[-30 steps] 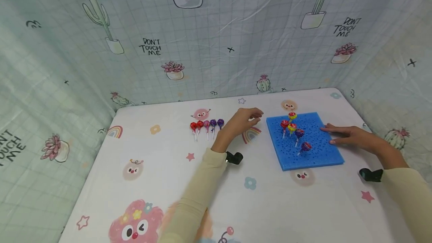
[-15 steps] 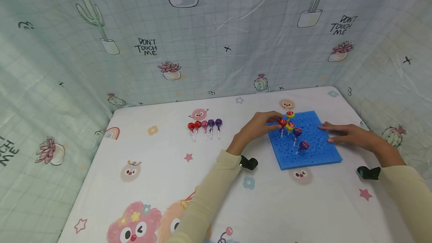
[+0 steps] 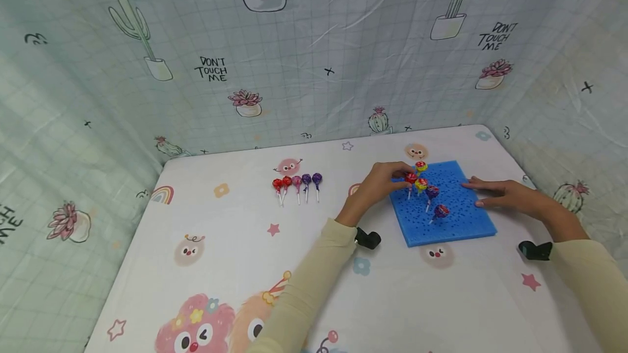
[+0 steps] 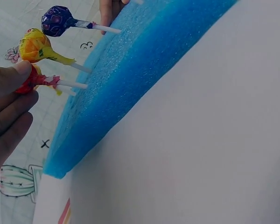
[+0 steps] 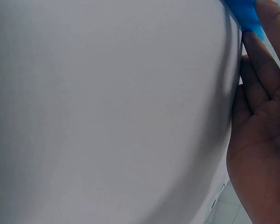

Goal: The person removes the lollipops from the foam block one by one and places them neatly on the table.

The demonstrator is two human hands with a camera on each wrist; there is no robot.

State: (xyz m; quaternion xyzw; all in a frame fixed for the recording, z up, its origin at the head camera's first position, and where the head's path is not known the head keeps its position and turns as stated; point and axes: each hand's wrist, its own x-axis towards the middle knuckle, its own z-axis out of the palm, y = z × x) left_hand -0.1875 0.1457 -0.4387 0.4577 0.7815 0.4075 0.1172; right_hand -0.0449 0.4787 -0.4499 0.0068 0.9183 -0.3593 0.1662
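Observation:
My left hand point(image 3: 380, 185) pinches the wrapped head of a red lollipop point(image 4: 30, 85) between thumb and fingers. Its white stick points down into a blue foam block point(image 3: 466, 222). Close by stand two yellow-and-red lollipops, one farther back point(image 3: 421, 166) and one in front point(image 3: 421, 184). Nearer to me, a purple lollipop point(image 3: 432, 192) and a purple-and-red lollipop point(image 3: 441, 211) lean in the foam. At the block's right edge, my right hand point(image 3: 520, 199) rests with its fingers extended, touching the foam. Part of that hand shows in the right wrist view.
A row of lollipops lies on the table point(image 3: 196, 309) left of the foam: two reds point(image 3: 282, 183), a pink one point(image 3: 296, 181) and two purples point(image 3: 312, 179). A printed curtain point(image 3: 319, 42) borders the table at the back and sides.
My left hand has moved right from between the row and the foam, and has taken hold of the red lollipop's head. My right hand stays at the foam's edge.

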